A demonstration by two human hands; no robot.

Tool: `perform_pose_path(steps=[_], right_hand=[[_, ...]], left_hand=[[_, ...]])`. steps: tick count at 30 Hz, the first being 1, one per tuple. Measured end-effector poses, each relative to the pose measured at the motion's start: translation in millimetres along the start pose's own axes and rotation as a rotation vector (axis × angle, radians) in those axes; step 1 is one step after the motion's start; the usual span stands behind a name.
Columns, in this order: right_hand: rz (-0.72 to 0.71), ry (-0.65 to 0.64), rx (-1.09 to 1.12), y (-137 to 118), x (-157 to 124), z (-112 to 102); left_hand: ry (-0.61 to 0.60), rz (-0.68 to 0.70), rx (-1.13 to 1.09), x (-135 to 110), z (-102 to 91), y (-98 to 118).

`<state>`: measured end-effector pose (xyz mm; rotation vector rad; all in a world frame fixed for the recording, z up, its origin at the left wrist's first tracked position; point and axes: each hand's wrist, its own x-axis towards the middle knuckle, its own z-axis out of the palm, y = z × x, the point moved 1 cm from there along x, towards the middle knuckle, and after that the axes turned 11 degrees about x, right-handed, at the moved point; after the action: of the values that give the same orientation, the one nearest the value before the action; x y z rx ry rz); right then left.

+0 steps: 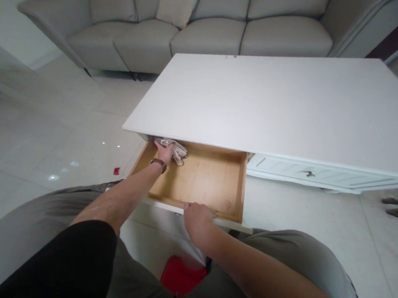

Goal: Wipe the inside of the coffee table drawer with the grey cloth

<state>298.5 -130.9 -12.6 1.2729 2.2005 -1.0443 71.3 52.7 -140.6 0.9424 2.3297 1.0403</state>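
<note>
A wooden drawer [204,176] is pulled out from the white coffee table [267,103]. My left hand [165,152] reaches into its back left corner, closed on a crumpled, light grey-beige cloth [179,153]. The cloth lies against the drawer's floor and left rear side, partly tucked beneath the tabletop edge. At the front, my right hand [199,217] grips the top edge of the drawer front, fingers curled over the rim. Bare wood shows across the rest of the drawer floor.
A grey sofa [208,35] stands behind the table. To the right is a second, closed drawer with a small knob [310,174]. A red object [182,275] lies below the drawer between my legs, and a small red scrap [116,171] on the tiled floor.
</note>
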Motion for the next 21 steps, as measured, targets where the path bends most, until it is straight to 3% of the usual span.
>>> perform_pose_path(steps=[3,7,12,15,18,21], right_hand=[[-0.018,-0.001,-0.017,-0.5,-1.1,-0.1],[-0.014,-0.004,-0.048,-1.0,-2.3,0.0],[-0.004,0.021,-0.073,0.1,1.0,1.3],[0.001,0.013,-0.103,0.3,4.2,1.5],[0.018,-0.022,-0.105,0.7,5.4,1.4],[-0.019,-0.006,-0.089,1.7,4.0,1.9]], left_hand=[[0.005,-0.018,0.129,-7.4,16.3,17.9],[-0.001,-0.062,0.189,-49.1,44.5,44.4],[-0.283,0.145,0.267,-124.7,90.0,84.4],[-0.399,0.257,0.297,-155.1,111.1,101.5],[-0.418,0.257,0.277,-163.2,122.6,109.6],[-0.377,0.202,0.264,-151.4,123.0,107.2]])
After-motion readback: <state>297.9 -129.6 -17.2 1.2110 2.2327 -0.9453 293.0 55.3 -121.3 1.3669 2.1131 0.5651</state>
